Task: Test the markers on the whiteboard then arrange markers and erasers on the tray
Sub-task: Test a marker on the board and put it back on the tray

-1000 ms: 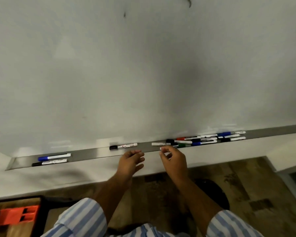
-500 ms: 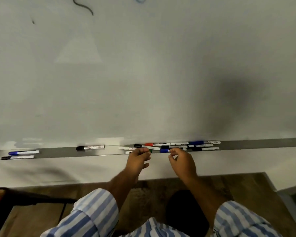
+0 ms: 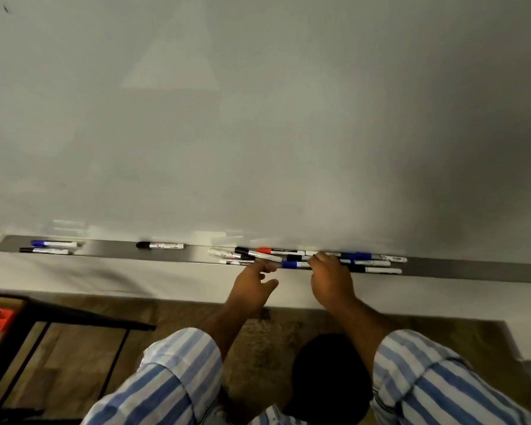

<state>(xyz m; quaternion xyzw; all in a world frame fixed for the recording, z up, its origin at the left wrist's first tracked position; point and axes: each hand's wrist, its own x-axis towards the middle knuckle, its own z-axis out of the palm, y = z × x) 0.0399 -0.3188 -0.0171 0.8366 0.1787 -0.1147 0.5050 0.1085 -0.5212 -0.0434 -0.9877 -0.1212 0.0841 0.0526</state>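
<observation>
Most slim white-barrelled markers (image 3: 307,258) lie heaped mid-way along the long grey metal tray (image 3: 472,269) under the white whiteboard (image 3: 258,118), three more lying well apart to the left; sorting looks unfinished, no eraser shows. The left hand (image 3: 253,285) reaches to the heap with loosely curled fingers, grip unclear. The right hand (image 3: 328,276) pinches a marker there.

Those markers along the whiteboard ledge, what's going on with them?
A person in a blue-and-white striped shirt stands at a white wall-mounted whiteboard, both hands on a jumbled cluster of capped markers lying in its long grey metal tray. The left hand touches a black-capped white marker; the right hand reaches in beside a blue-capped one. Three more markers lie apart further left on the tray. No eraser is visible.
</observation>
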